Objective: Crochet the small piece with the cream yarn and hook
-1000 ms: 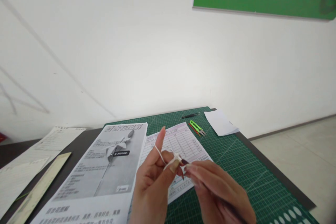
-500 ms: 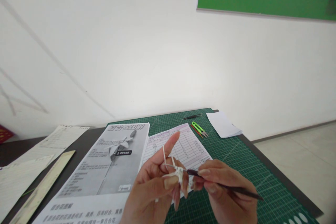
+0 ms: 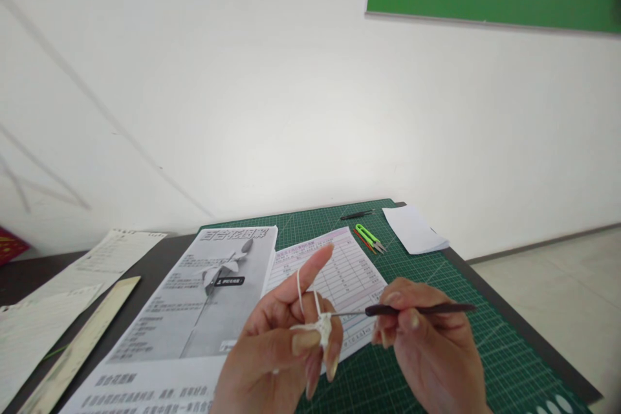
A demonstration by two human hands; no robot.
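Between the thumb and fingers of my left hand (image 3: 276,343) is a small piece of white crochet work (image 3: 325,328). White yarn (image 3: 299,288) loops over its raised index finger and runs down to the stitches. My right hand (image 3: 431,343) grips a crochet hook (image 3: 417,310) by its dark handle. The hook lies nearly level, its thin metal shaft pointing left, and its tip meets the top edge of the crochet work. The exact loop on the tip is too small to make out.
A green cutting mat (image 3: 412,284) bears a printed form (image 3: 344,265), green thread snips (image 3: 369,237), a dark slim tool (image 3: 358,214) and white paper (image 3: 414,229). Left lie a printed flower sheet (image 3: 194,297), a ruler (image 3: 80,343) and handwritten pages (image 3: 111,259). A white wall (image 3: 272,77) stands behind.
My right hand has drawn the hook rightward, baring more of its metal shaft, and levelled the handle. My left hand with the crochet work has shifted slightly left.
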